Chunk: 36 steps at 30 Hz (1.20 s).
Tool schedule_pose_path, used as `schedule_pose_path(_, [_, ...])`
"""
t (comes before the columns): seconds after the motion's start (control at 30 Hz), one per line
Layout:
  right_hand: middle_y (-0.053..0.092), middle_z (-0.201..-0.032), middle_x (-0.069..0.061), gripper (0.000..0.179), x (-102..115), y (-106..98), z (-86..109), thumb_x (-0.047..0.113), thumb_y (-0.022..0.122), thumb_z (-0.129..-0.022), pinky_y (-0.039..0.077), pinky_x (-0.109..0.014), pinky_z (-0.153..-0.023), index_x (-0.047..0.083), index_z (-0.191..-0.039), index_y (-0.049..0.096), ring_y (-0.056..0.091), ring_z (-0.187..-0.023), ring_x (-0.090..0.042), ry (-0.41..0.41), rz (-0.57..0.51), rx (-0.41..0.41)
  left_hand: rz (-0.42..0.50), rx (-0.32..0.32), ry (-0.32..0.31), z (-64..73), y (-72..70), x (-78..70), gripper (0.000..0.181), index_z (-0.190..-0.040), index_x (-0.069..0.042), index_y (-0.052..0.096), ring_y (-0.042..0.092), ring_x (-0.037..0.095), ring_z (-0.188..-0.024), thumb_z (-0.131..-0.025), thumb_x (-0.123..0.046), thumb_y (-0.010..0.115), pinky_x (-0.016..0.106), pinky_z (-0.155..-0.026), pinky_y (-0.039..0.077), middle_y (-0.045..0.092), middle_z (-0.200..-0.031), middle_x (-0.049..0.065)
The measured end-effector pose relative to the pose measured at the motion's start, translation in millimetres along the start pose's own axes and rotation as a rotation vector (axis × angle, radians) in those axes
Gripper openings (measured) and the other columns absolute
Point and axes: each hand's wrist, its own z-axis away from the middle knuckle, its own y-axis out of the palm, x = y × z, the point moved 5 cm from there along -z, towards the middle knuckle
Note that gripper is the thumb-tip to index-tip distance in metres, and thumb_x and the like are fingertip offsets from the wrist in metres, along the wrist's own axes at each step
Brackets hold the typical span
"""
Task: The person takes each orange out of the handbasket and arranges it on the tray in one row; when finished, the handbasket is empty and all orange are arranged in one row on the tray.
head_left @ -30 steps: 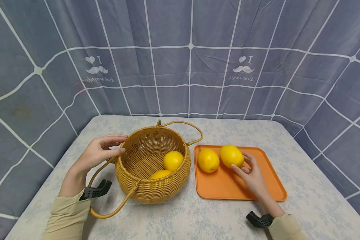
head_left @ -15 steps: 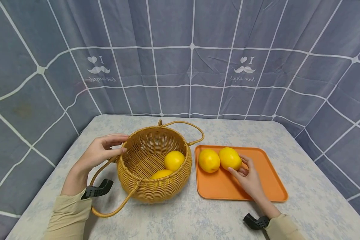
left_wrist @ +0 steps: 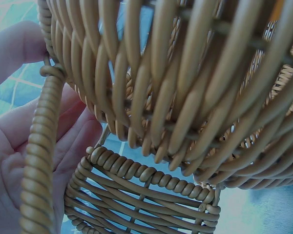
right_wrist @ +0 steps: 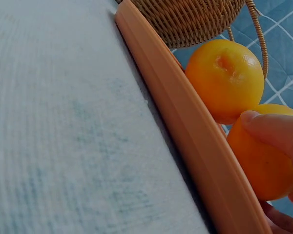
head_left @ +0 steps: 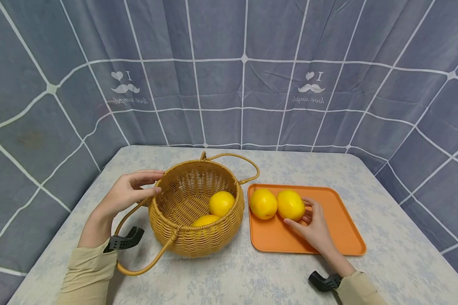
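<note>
A round wicker basket stands on the table with two oranges inside, one orange largely visible and another orange partly hidden by the rim. My left hand holds its left rim, thumb and fingertips at the edge; in the left wrist view some fingertips disappear behind the wicker. Two oranges sit side by side on an orange tray. My right hand grips the right orange between thumb and fingers, and this fruit touches the left orange.
One looped basket handle hangs down toward the front left, and the other handle leans out to the back right. A patterned cloth covers the table. Blue-grey checked curtains enclose the back and sides.
My right hand has moved left and slightly down with its orange, bringing it against the other orange, which has shifted slightly left. My left hand stays at the basket rim.
</note>
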Motion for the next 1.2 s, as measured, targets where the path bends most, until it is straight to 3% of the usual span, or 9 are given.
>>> schedule_pose_path(0.13, [0.032, -0.129, -0.021, 0.08, 1.2, 0.6, 0.8, 0.027, 0.079, -0.078, 0.049, -0.044, -0.088, 0.004, -0.138, 0.032, 0.05, -0.11, -0.035, -0.023, 0.027, 0.011, 0.001, -0.001, -0.003, 0.1, -0.1, 0.0, 0.04, -0.126, -0.008, 0.061, 0.049, 0.015, -0.116, -0.088, -0.021, 0.068, 0.026, -0.091, 0.046, 0.052, -0.133, 0.006])
schedule_pose_path(0.3, [0.033, -0.134, -0.025, 0.071, 2.3, 2.4, 2.3, 0.02, 0.072, -0.085, 0.047, -0.047, -0.09, 0.004, -0.139, 0.029, 0.049, -0.115, -0.039, -0.067, -0.012, 0.068, 0.0, -0.001, -0.003, 0.2, -0.1, -0.4, 0.04, -0.126, -0.008, 0.061, 0.05, 0.014, -0.116, -0.088, -0.021, 0.068, 0.028, -0.092, 0.046, 0.052, -0.133, 0.006])
schedule_pose_path(0.5, [0.031, -0.139, -0.027, 0.065, 7.6, 3.6, 3.5, 0.006, 0.065, -0.088, 0.046, -0.037, -0.09, 0.004, -0.14, 0.025, 0.046, -0.118, -0.041, -0.126, -0.068, 0.115, -0.003, -0.009, 0.016, 0.3, -0.2, -1.5, 0.039, -0.125, -0.008, 0.061, 0.05, 0.007, -0.113, -0.088, -0.019, 0.068, 0.021, -0.089, 0.045, 0.053, -0.132, 0.008])
schedule_pose_path(0.73, [0.03, -0.141, -0.024, 0.073, 5.9, 5.3, 3.3, 0.011, 0.069, -0.086, 0.043, -0.05, -0.091, 0.006, -0.141, 0.022, 0.045, -0.119, -0.039, -0.118, -0.045, 0.117, -0.001, -0.006, 0.002, 0.4, 0.2, -1.5, 0.04, -0.126, -0.009, 0.061, 0.05, 0.014, -0.115, -0.088, -0.021, 0.068, 0.02, -0.089, 0.045, 0.052, -0.133, 0.007])
schedule_pose_path(0.97, [0.027, -0.144, -0.021, 0.073, 0.0, 6.5, 1.7, 0.018, 0.068, -0.088, 0.039, -0.052, -0.095, 0.007, -0.141, 0.02, 0.039, -0.125, -0.04, -0.079, -0.039, 0.119, -0.007, -0.009, 0.0, 0.2, -0.1, -1.5, 0.039, -0.126, -0.009, 0.061, 0.049, 0.024, -0.117, -0.088, -0.021, 0.068, 0.02, -0.087, 0.046, 0.052, -0.132, 0.006])
schedule_pose_path(1.2, [0.027, -0.142, -0.021, 0.074, 0.1, 5.9, 2.0, 0.017, 0.07, -0.086, 0.041, -0.054, -0.093, 0.006, -0.14, 0.021, 0.048, -0.116, -0.04, -0.09, -0.032, 0.112, -0.008, -0.01, 0.002, 0.2, -0.3, -1.6, 0.039, -0.125, -0.009, 0.061, 0.05, 0.021, -0.116, -0.088, -0.021, 0.068, 0.019, -0.086, 0.046, 0.053, -0.132, 0.006])
